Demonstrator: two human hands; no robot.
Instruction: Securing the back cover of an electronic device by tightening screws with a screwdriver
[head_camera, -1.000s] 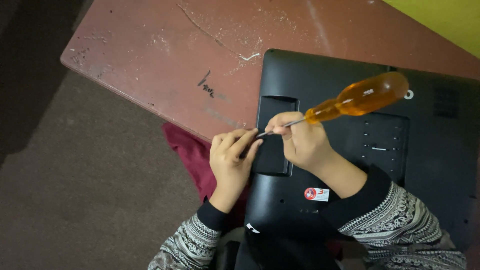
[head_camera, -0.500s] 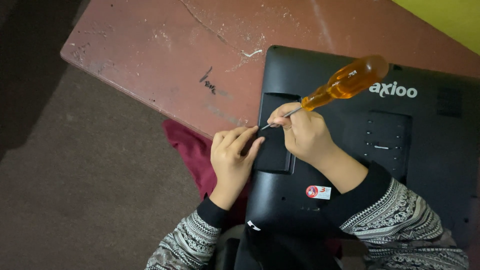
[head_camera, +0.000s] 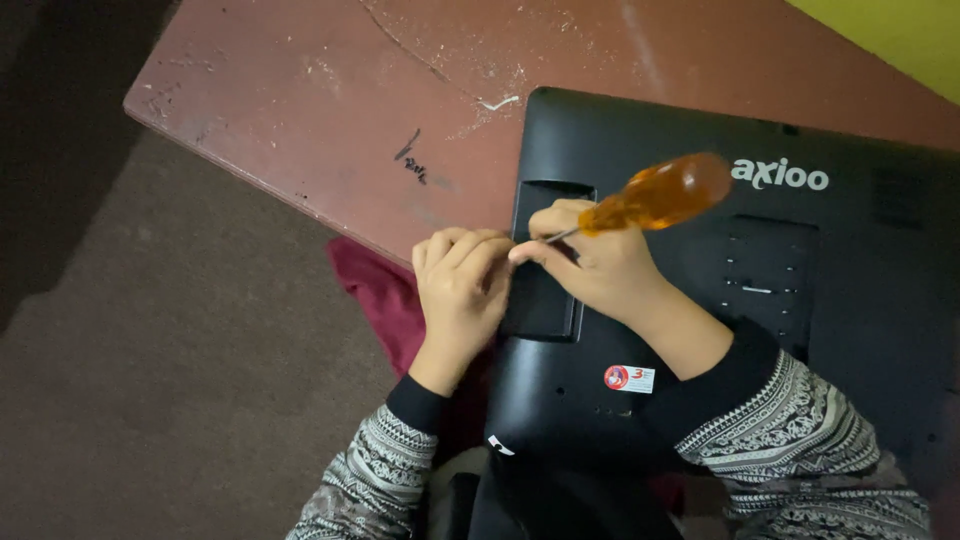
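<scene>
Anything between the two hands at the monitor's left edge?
Head view: only the screwdriver's thin metal shaft. The left hand and right hand nearly meet over the black monitor back.

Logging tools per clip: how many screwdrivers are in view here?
1. A screwdriver with an orange handle is held in the right hand, its tip near the left hand at the black monitor back's edge. Others may be hidden.
</scene>
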